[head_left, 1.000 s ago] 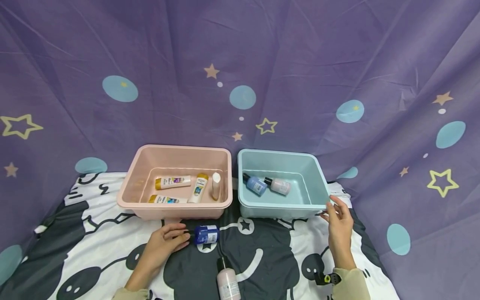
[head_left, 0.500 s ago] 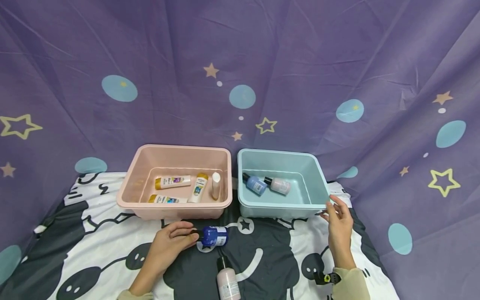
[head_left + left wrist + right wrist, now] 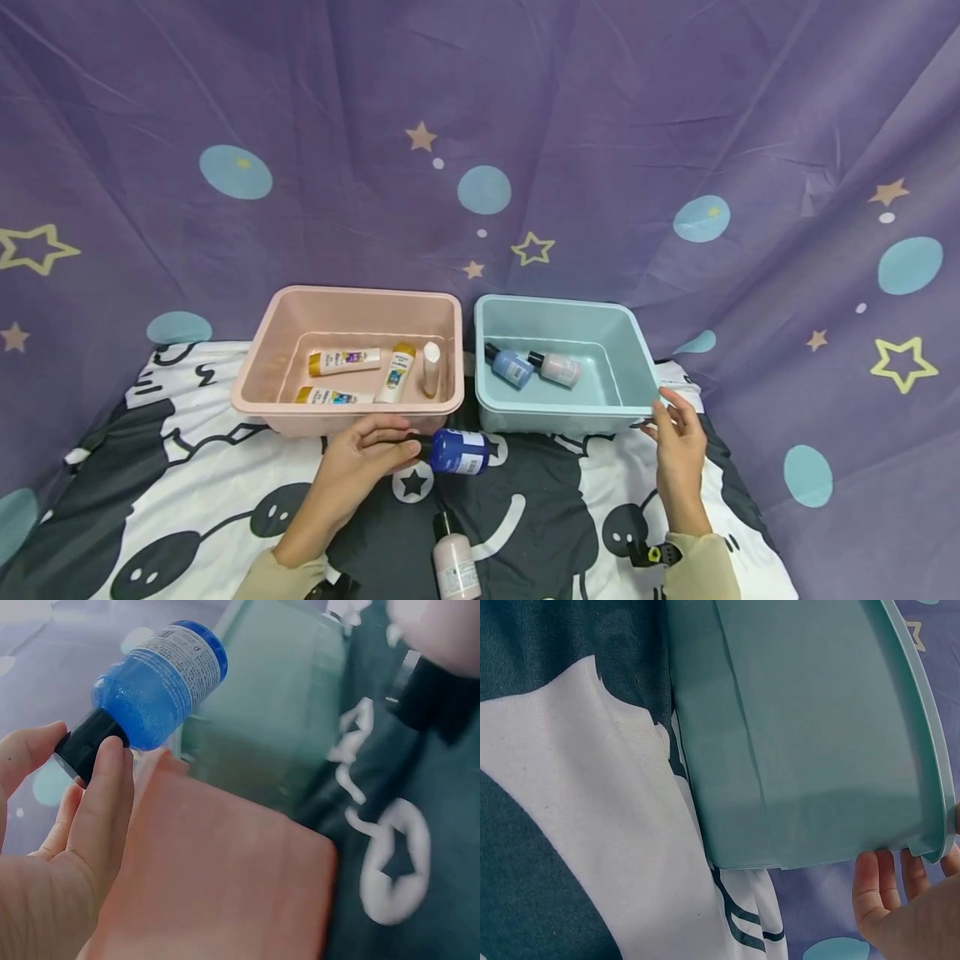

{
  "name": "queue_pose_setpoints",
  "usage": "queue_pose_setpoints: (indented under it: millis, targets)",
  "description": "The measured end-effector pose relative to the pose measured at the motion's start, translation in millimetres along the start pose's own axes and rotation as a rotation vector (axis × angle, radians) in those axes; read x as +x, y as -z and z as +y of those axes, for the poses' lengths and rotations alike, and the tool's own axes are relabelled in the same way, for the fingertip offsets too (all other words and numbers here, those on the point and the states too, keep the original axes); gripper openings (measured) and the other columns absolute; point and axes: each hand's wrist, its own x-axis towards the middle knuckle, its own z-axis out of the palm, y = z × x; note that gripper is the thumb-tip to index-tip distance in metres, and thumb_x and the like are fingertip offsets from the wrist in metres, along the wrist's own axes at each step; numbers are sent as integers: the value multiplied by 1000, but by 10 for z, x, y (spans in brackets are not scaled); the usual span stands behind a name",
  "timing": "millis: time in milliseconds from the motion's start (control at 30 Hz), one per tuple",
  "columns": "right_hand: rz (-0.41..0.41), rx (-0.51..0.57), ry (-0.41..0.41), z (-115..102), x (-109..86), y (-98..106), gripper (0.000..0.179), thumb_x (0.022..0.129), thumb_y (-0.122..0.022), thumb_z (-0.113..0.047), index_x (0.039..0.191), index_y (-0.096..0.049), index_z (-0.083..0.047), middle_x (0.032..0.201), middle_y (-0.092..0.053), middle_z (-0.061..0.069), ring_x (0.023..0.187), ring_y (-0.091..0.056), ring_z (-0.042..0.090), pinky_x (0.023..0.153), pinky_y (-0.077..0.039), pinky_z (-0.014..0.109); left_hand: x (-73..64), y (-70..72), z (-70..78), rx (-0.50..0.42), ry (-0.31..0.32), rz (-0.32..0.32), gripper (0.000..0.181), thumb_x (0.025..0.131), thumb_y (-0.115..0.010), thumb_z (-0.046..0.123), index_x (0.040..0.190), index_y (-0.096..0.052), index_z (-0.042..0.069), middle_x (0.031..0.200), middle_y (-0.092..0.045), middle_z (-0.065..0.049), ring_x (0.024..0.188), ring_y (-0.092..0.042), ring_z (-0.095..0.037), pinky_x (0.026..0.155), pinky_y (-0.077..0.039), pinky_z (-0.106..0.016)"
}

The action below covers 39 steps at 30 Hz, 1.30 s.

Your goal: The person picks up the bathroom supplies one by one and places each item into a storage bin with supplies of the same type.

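My left hand (image 3: 360,467) pinches the black cap of a dark blue bottle (image 3: 457,452), held on its side just in front of the gap between the two bins. In the left wrist view the blue bottle (image 3: 161,686) shows clear liquid and a white printed label, with thumb and fingers on its cap. My right hand (image 3: 678,458) touches the front right corner of the light blue bin (image 3: 566,410). The right wrist view has its fingertips (image 3: 885,862) against the bin's end, below the rim. Inside that bin lie a light blue bottle (image 3: 513,370) and a pale pink bottle (image 3: 559,371).
Left of the blue bin stands a pink bin (image 3: 348,409) with several white tubes (image 3: 345,361) with yellow caps and a small white bottle (image 3: 431,369). A pale pink bottle (image 3: 455,567) with a black cap lies on the patterned cloth. A purple curtain (image 3: 480,108) hangs behind.
The left hand has carried the blue bottle up off the cloth and to the right, toward the blue bin. My right hand stays at the bin's corner.
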Motion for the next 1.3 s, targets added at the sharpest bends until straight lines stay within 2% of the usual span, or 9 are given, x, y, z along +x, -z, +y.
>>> queue_pose_setpoints:
  millis: [133,233,433,500,567,800,1033,1200,1300]
  targets:
    - [6,-5,0,-5,4,15,41,100,-65,-16,136,-57,2,107,-56,12,84,-63,12,70,-58,22,134,-114,133,-30,-56,-46,41,84,-79,-2,118,-58,-14,104,-66,-23,88,-72,-25,80,-60,-42]
    - [12,-13,1,-7,7,26,40,100,-65,-17,136,-58,1,106,-55,11,84,-63,13,70,-58,20,263,-215,235,-35,-86,-76,40,85,-79,0,118,-60,-11,105,-66,-22,90,-72,-25,80,-61,-43]
    - [14,-11,2,-1,4,46,40,100,-65,-15,136,-58,1,104,-57,10,84,-63,13,70,-59,22,548,-446,430,-42,-151,-110,38,84,-81,2,116,-63,-8,106,-68,-17,93,-70,-23,80,-61,-37]
    - [15,-11,8,-2,0,53,40,100,-64,-15,135,-58,1,104,-56,10,84,-63,13,70,-59,22,655,-538,489,-88,-158,-136,38,84,-80,0,117,-62,-11,106,-67,-19,92,-71,-26,81,-61,-41]
    - [19,-13,13,-4,-3,60,39,100,-64,-15,135,-58,1,105,-56,10,84,-63,13,70,-58,22,766,-631,546,-69,-172,-143,39,84,-80,2,116,-63,-10,106,-68,-19,90,-72,-24,80,-61,-40]
    - [4,-15,6,3,-9,50,40,100,-65,-16,136,-57,1,109,-52,12,90,-59,15,73,-59,23,1173,-926,663,-96,-136,-226,35,86,-80,6,117,-64,-3,109,-65,-21,92,-71,-30,86,-59,-42]
    - [-2,-25,10,28,-7,19,41,100,-64,-18,137,-57,0,110,-53,12,87,-62,13,74,-59,26,1584,-1275,714,-42,-107,-280,35,86,-81,8,116,-65,-1,109,-67,-20,92,-71,-33,85,-60,-41]
    - [3,-30,16,27,-3,7,40,100,-65,-19,135,-58,-1,109,-54,11,86,-62,14,75,-60,28,1864,-1512,673,23,-88,-270,34,84,-82,9,113,-66,0,105,-70,-15,91,-72,-29,83,-60,-39]
    - [5,-32,22,30,4,-5,39,100,-65,-19,134,-59,-1,108,-54,11,87,-62,16,75,-60,29,2006,-1614,636,77,-83,-243,37,84,-82,10,115,-66,-1,105,-71,-12,90,-71,-23,83,-60,-37]
